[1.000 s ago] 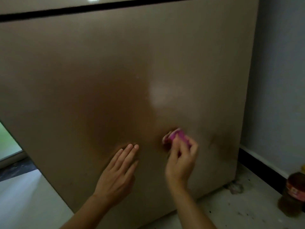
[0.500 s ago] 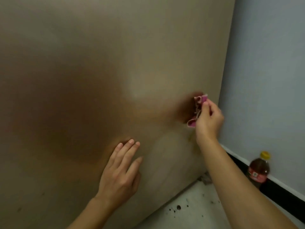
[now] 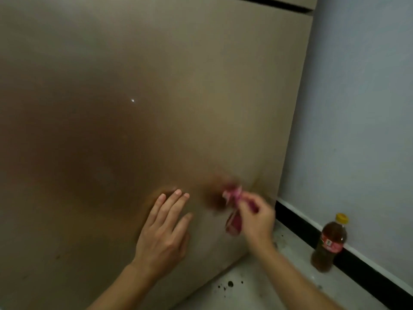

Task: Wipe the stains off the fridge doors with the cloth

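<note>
A glossy beige fridge door [image 3: 156, 86] fills most of the view. My left hand [image 3: 164, 229] lies flat against its lower part, fingers straight. To its right, my right hand [image 3: 256, 218] grips a crumpled pink cloth [image 3: 232, 195] and holds it against the door near the lower right corner; hand and cloth are blurred by motion. Faint dark smudges show on the door at the lower left [image 3: 58, 257]. A dim streak sits close to the door's right edge [image 3: 257, 182].
A pale wall [image 3: 357, 108] with a black skirting strip [image 3: 297, 227] stands right of the fridge. A bottle of brown drink with a yellow cap [image 3: 329, 242] stands on the floor by the wall. The pale floor [image 3: 257, 287] carries dark specks near the fridge's base.
My right hand has swept the cloth down and left from the door's right edge. The view has shifted, showing the door's top right corner. My left hand stays flat on the door.
</note>
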### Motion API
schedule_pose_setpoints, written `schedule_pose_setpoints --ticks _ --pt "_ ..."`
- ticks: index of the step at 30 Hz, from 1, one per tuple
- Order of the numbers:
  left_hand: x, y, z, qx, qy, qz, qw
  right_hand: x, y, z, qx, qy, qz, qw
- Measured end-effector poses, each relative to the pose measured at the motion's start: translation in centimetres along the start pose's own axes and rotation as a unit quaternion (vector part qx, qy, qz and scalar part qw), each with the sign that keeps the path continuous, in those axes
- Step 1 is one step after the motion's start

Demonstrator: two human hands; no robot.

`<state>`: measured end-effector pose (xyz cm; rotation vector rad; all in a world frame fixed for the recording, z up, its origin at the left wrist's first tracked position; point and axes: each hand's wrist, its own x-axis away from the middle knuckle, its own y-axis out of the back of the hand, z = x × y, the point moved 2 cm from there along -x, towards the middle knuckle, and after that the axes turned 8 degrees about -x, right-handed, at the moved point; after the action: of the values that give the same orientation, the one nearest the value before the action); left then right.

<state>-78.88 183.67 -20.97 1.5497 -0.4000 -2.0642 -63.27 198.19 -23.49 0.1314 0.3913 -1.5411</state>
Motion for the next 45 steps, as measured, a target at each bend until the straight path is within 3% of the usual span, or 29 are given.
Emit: schedule_pose_setpoints --ticks 4,8,11,14,16,18,21,23,26,28,30,31,33,35,37,39,41,43,45 --pt "-0.3 0.2 -0.6 -0.014 -0.013 0.031 0.999 -11.3 1.9 4.2 -0.018 0.068 -0.167 0.983" --pt "-1.5 0.0 -1.0 -0.041 -0.038 0.051 0.997 -11.5 1.4 2.6 0.064 0.083 -0.201 0.974" --pt "-2.0 -0.9 -1.4 -0.067 -0.049 0.058 0.995 -4.9 0.3 -2.0 0.023 0.035 -0.157 0.987" --pt "-2.1 -2.0 -1.8 -0.093 -0.061 0.059 0.992 1.3 0.9 -5.6 0.021 -0.096 0.037 0.995" --pt "-2.2 -2.5 -1.8 -0.122 -0.066 0.053 0.989 1.1 2.3 -5.0 0.065 -0.097 0.152 0.981" --pt "-2.3 -2.8 -1.8 -0.144 -0.072 0.049 0.986 -3.0 4.2 -2.2 0.063 -0.058 0.125 0.988" --pt "-2.3 -3.0 -1.8 -0.175 -0.078 0.047 0.98 -11.6 5.6 2.8 0.0 0.038 -0.071 0.997" --pt "-2.2 -3.0 -1.9 -0.178 -0.078 0.047 0.98 -14.0 4.0 4.6 -0.022 0.091 -0.115 0.989" --pt "-2.2 -3.0 -1.9 -0.178 -0.074 0.046 0.98 -8.6 -0.3 3.7 0.017 0.14 -0.088 0.986" --pt "-2.2 -2.9 -2.0 -0.173 -0.07 0.042 0.981 -1.7 -1.6 -0.5 0.06 0.135 0.038 0.988" --pt "-2.3 -2.9 -2.0 -0.17 -0.067 0.035 0.983 3.3 -0.6 -4.8 0.114 0.102 0.169 0.974" --pt "-2.3 -2.9 -2.0 -0.168 -0.066 0.033 0.983 3.5 0.8 -6.0 0.122 0.05 0.184 0.974" --pt "-2.3 -2.9 -1.9 -0.165 -0.068 0.033 0.983 -0.1 3.4 -6.4 0.102 -0.029 0.089 0.99" --pt "-2.2 -3.1 -1.9 -0.171 -0.069 0.031 0.982 -6.8 5.5 -4.3 0.07 -0.02 -0.06 0.996" --pt "-2.2 -3.2 -2.0 -0.175 -0.067 0.025 0.982 -13.9 6.4 -1.1 0.032 0.013 -0.138 0.99" --pt "-2.2 -3.3 -2.0 -0.177 -0.067 0.022 0.982 -17.1 5.6 -0.2 0.022 0.041 -0.157 0.986" --pt "-2.0 -3.5 -1.9 -0.179 -0.066 0.021 0.981 -15.5 4.5 -2.3 0.076 0.016 -0.171 0.982" --pt "-2.0 -3.6 -2.0 -0.175 -0.063 0.017 0.982 -11.5 4.2 -6.9 0.054 -0.052 -0.142 0.987" --pt "-2.1 -3.6 -2.0 -0.176 -0.06 0.014 0.982 -7.0 5.2 -10.8 0.049 -0.181 -0.061 0.98"
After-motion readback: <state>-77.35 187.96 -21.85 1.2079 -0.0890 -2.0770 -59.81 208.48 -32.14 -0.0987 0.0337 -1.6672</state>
